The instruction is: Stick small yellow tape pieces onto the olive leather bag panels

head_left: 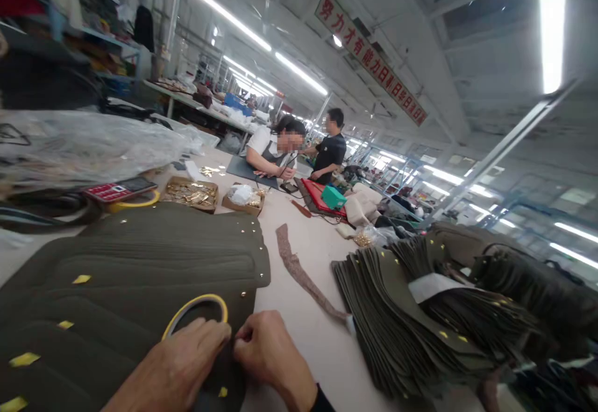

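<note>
Dark green fabric pieces (154,262) with quilted lines cover the left of the table, small metal studs along their edge and yellow tape bits (82,279) on top. My left hand (191,349) is closed around a roll of yellow tape (200,298), held over the fabric. Just right of it, my right hand (268,346) has its fingers pinched at the fabric's right edge. What the right fingertips hold is hidden. The two hands are close together.
Stacked dark green pieces (374,300) lie at the right. A brown strip (303,275) crosses the pale table (284,331). Behind are a box of gold metal parts (191,192), a red calculator (116,189), a teal box (333,197) and two people.
</note>
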`<state>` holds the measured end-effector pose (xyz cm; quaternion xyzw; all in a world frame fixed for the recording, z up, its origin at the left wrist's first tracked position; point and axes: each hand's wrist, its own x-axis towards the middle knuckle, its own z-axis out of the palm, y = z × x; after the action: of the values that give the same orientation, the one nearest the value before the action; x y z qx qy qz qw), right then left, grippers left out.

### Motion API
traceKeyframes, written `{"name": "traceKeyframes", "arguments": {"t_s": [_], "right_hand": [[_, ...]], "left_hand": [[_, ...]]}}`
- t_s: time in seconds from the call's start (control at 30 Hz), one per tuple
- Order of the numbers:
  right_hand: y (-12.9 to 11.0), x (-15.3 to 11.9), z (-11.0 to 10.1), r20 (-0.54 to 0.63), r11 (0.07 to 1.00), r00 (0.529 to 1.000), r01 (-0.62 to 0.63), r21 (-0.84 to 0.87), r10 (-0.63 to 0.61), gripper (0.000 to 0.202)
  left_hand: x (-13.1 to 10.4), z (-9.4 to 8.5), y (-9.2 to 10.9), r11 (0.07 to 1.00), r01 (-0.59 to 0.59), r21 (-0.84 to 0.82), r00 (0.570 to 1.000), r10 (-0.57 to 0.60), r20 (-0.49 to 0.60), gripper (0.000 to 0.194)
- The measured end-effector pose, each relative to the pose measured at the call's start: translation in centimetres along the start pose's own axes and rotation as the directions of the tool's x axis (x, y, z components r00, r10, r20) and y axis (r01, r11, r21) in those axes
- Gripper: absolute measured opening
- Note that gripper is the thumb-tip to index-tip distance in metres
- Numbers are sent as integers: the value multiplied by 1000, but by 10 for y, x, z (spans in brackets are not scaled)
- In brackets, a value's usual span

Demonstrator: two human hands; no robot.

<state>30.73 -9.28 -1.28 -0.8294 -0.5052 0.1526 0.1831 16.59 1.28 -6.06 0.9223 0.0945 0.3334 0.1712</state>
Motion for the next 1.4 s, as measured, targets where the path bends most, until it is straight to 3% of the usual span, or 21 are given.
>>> {"name": "traceKeyframes", "arguments": {"t_s": [0.1,0.17,0.27,0.33,0.53,0.67,0.83,0.93,1.03,1.1,1.2,1.3,1.4], "right_hand": [[-1,-11,-9,77,995,993,83,63,-88,25],[1,-16,-13,-55,981,989,140,133,-134,24],[3,-19,-17,-277,930,949,230,287,-150,21],[2,-20,-17,-329,884,915,340,321,-233,19],[-7,-17,-11,-365,797,784,583,156,-502,17],[-6,-13,-5,-368,779,728,627,15,-579,18],[-2,-14,3,-446,788,680,607,-103,-582,19],[-5,-16,6,-486,832,723,554,-18,-492,17],[-13,-16,7,-462,881,852,396,257,-248,14],[-14,-12,7,-374,841,926,243,483,-53,12],[-5,0,6,-275,725,948,77,684,159,12],[12,12,2,-207,652,951,8,758,230,22],[23,17,-1,-143,671,977,0,742,159,28]], "left_hand": [[7,-18,8,997,-51,-57,999,51,-3,25],[10,-24,11,996,-45,-82,999,44,-15,27],[10,-28,12,995,11,-99,998,-4,66,42],[9,-29,13,995,44,-84,994,-35,108,51],[7,-27,13,997,76,-29,987,-71,142,49],[7,-29,15,998,65,-6,984,-63,168,44],[8,-30,19,999,41,17,985,-43,166,19],[9,-29,20,998,48,52,991,-54,124,20],[11,-27,21,997,41,69,997,-45,56,24],[13,-25,23,998,19,60,1000,-18,-12,24],[14,-24,28,998,-20,61,996,25,-86,22],[14,-21,32,989,4,150,1000,-5,4,19],[16,-19,31,961,77,267,972,-132,196,14]]}}
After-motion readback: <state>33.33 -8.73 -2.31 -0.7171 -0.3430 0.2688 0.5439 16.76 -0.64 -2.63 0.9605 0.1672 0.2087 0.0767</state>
